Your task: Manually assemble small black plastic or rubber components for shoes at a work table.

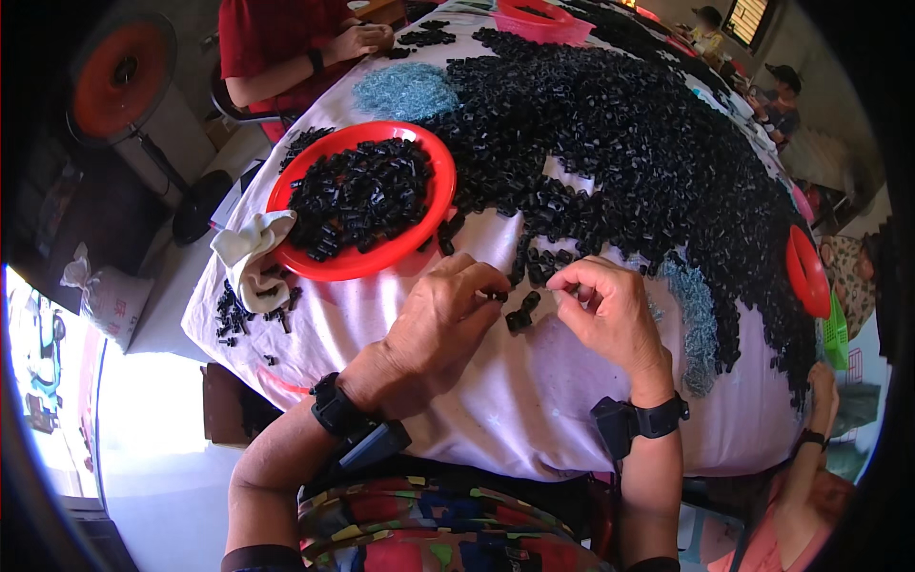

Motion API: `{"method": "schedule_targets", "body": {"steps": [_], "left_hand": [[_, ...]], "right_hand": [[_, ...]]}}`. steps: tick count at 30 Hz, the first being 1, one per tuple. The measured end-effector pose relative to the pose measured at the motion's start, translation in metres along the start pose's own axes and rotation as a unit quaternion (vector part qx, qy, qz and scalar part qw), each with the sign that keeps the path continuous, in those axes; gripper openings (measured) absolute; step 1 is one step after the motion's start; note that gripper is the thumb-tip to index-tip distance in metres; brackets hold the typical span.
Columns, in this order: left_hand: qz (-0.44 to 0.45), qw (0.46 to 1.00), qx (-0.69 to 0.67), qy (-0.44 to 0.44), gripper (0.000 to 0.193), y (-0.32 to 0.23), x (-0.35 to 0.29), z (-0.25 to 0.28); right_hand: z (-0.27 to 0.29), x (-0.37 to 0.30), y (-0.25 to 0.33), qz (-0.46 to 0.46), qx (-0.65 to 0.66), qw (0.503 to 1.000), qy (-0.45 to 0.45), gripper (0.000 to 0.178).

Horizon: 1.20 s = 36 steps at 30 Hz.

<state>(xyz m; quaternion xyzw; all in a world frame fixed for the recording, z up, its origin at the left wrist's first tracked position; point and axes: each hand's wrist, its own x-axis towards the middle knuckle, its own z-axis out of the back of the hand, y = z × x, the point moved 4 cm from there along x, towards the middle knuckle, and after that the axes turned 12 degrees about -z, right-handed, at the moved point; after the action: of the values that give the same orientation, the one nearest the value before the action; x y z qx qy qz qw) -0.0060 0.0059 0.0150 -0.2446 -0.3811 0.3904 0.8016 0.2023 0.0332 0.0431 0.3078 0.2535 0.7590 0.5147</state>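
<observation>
My left hand is closed in a pinch, and a small black plastic piece shows at its fingertips. Thumb and fingers of my right hand are curled together; what they hold, if anything, is too small to make out. Between the two hands another black piece lies on the pale pink cloth. Just beyond my fingers spreads a wide heap of black plastic pieces. To the left, a red basin holds many more of them.
A pile of clear bluish small parts lies at the far left, and another such pile at the right. A white cloth hangs by the basin. Co-workers sit around the table, one in a red shirt. A fan stands left.
</observation>
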Motion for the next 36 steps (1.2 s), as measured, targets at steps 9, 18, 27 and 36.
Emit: {"method": "schedule_targets", "body": {"steps": [9, 18, 27, 36], "left_hand": [[0.173, 0.914, -0.368, -0.002, 0.030, 0.019, -0.002, -0.006], [0.281, 0.788, -0.543, -0.074, 0.025, 0.005, -0.007, -0.010], [0.269, 0.779, -0.564, -0.060, 0.019, 0.018, -0.011, -0.025], [0.264, 0.775, -0.567, -0.091, 0.020, 0.007, -0.008, -0.024]], "right_hand": [[-0.005, -0.003, 0.012, 0.009, 0.100, 0.995, -0.010, 0.010], [-0.012, -0.004, 0.015, 0.050, 0.102, 0.993, 0.001, 0.010], [-0.016, -0.005, 0.022, 0.094, 0.076, 0.993, -0.013, 0.012], [-0.015, -0.005, 0.032, 0.168, 0.028, 0.984, -0.056, 0.020]]}}
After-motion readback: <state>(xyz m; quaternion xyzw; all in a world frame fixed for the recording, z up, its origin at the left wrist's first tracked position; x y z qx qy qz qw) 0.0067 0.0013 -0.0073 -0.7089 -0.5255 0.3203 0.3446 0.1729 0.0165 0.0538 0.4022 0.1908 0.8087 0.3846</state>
